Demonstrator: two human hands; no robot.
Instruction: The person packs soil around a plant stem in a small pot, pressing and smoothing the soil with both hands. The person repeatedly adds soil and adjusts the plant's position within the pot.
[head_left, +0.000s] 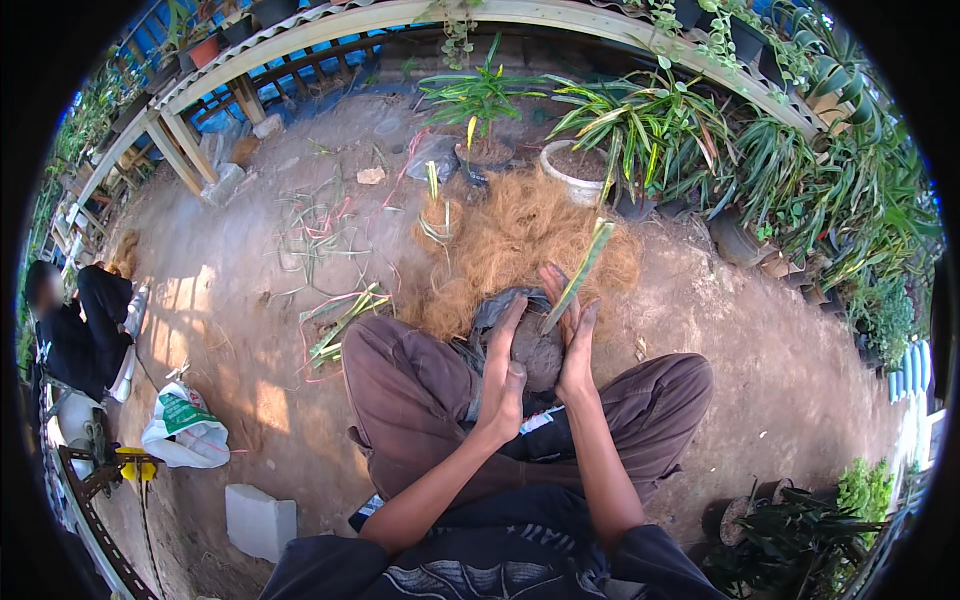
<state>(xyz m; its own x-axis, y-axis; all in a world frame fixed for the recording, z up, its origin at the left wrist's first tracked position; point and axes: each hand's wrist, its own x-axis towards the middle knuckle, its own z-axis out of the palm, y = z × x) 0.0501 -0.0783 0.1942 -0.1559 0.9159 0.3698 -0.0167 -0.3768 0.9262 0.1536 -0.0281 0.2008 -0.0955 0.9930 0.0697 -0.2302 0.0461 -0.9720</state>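
Observation:
Between my legs sits a round ball of dark, wet soil (537, 358). My left hand (504, 379) presses its palm along the ball's left side, fingers straight and pointing away from me. Against the other side lies my right hand (576, 345), its fingers smeared with soil. A cut green leaf with pale edges (583, 271) rises at a slant from the ball, passing in front of my right fingers. Dark plastic (491, 309) shows behind and left of the ball; its extent is partly hidden. Just beyond spreads a heap of brown coconut fibre (517, 232).
A fibre-wrapped ball with a leaf cutting (437, 223) stands beside the heap. Leaf pieces (349, 322) and pink string litter the ground at left. Potted plants (577, 169) line the back and right. A white block (260, 523), plastic bag (186, 427) and seated person (82, 330) are leftward.

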